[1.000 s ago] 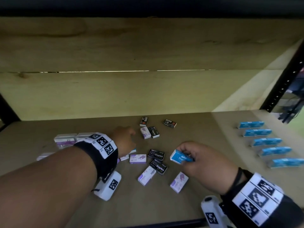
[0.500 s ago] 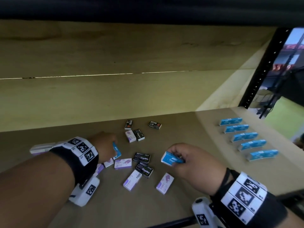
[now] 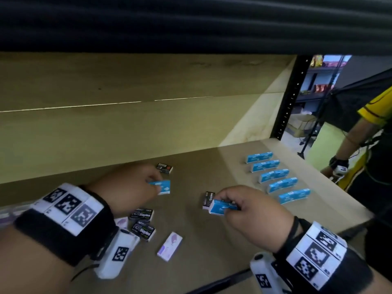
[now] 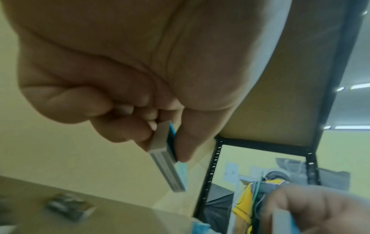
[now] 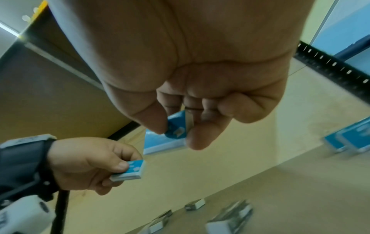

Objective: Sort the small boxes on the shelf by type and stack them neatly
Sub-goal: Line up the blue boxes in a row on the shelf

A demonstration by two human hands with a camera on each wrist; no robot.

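Observation:
My left hand point(image 3: 135, 183) pinches a small blue box point(image 3: 163, 186) between thumb and fingers, lifted above the shelf point(image 3: 212, 262); the left wrist view shows that blue box point(image 4: 168, 155) edge-on under the thumb. My right hand point(image 3: 244, 206) pinches a second blue box point(image 3: 220, 207) just off the shelf, and the right wrist view shows this box point(image 5: 177, 126) held at the fingertips. A row of blue boxes point(image 3: 275, 176) stands on edge at the right. Black staple boxes point(image 3: 142, 215) and white-purple boxes point(image 3: 169, 246) lie scattered between my hands.
A black box point(image 3: 164, 167) lies near the back wall, another point(image 3: 209, 199) stands behind my right hand. White-purple boxes point(image 3: 8, 215) sit at the far left, blurred. The black shelf post point(image 3: 290, 98) rises at the right; another person point(image 3: 364, 149) stands beyond it.
My left hand picked a blue box out of the pile and carried it up and to the right. The right hand keeps its blue box and has shifted right; the view panned right.

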